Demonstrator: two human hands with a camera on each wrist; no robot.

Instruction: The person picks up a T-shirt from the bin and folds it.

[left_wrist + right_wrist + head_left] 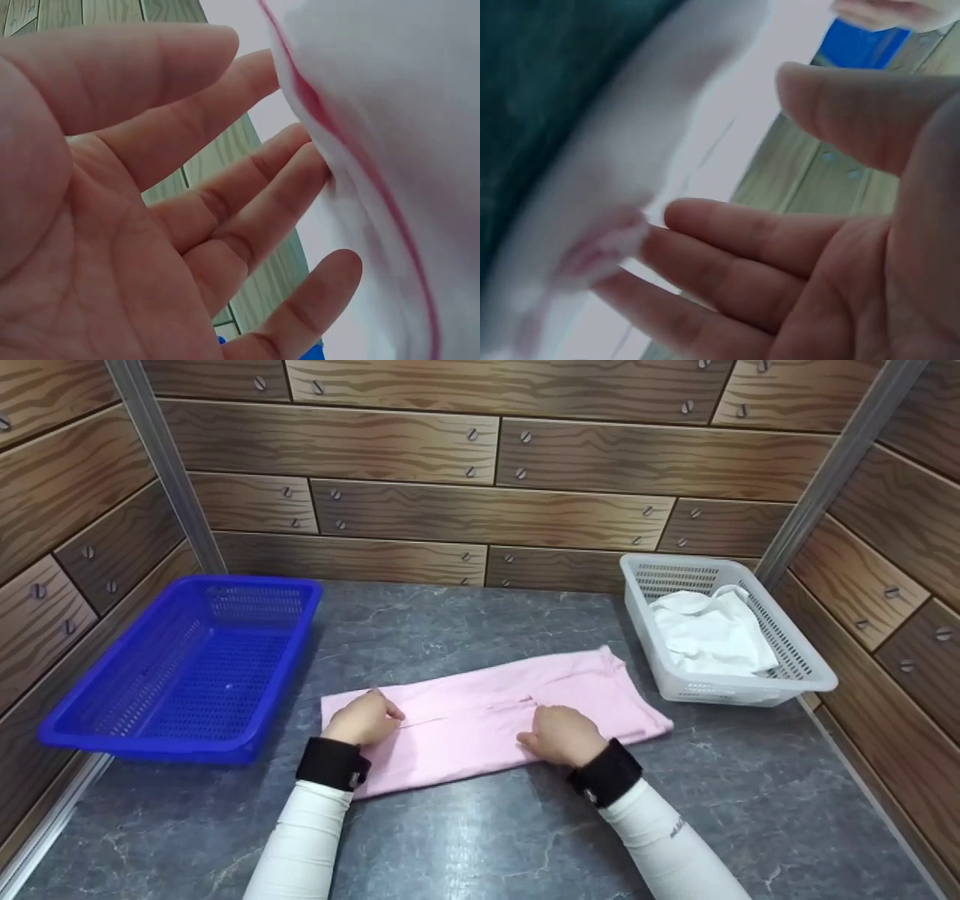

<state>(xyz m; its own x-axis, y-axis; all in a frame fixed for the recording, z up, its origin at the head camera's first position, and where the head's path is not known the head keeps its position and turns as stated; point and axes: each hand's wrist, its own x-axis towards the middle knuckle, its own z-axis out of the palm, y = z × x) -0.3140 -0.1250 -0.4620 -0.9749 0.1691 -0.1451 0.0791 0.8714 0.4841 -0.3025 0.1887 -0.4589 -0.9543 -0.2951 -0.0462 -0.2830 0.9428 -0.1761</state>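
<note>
A folded piece of pink cloth [465, 735], probably a garment, lies flat and slightly slanted on the dark table. Two of its edges meet along a line down the middle. My left hand [366, 718] rests on the cloth's left end. In the left wrist view its fingertips touch the pale fabric [405, 135], with the thumb held away from it. Right of the middle, my right hand [562, 735] touches the cloth by the centre line. The right wrist view shows loosely extended fingers [735, 277] against a small bunched fold [604, 251], thumb apart.
A blue plastic basket [289, 660] stands at the left, with nothing seen inside. At the right is a white perforated basket [802, 667] holding crumpled white cloth [712, 634]. Wood-patterned walls [405, 442] enclose the grey marbled table [465, 840] at the back and sides.
</note>
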